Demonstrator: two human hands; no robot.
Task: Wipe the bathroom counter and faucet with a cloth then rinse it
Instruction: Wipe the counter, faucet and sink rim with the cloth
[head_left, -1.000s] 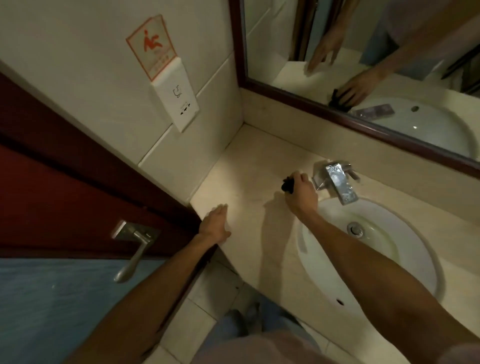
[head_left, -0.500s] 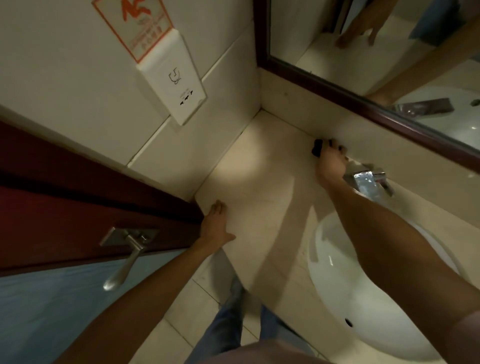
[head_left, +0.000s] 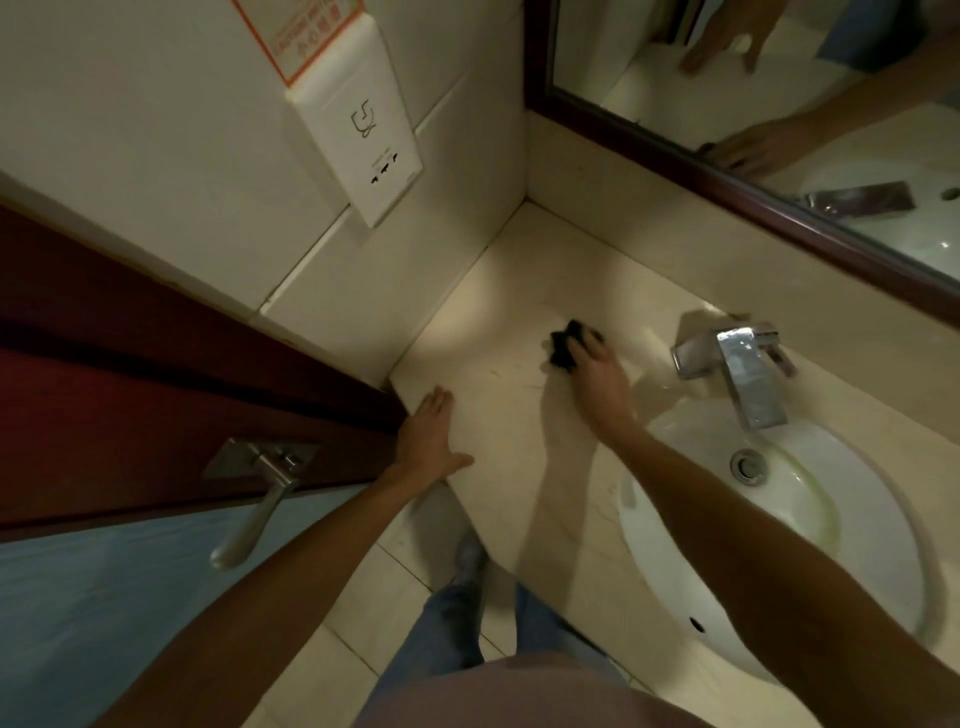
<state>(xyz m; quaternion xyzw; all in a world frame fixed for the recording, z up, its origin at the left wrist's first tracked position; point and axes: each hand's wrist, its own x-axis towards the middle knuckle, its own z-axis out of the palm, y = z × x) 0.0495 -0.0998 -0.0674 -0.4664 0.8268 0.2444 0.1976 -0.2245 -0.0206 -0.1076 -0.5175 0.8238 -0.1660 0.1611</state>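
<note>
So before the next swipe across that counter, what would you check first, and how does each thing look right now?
1. Cloth in hand: ok. The right hand presses the dark cloth onto the counter.
2. Body braced: ok. The left hand rests flat on the counter's edge.
3. Path ahead clear: ok. Nothing stands on the counter between the cloth and the wall corner.
4. Faucet turned off: cannot tell for sure; no stream shows.
5. Faucet already wiped: cannot tell.
6. Basin free for rinsing: ok, nothing lies in it.
</note>
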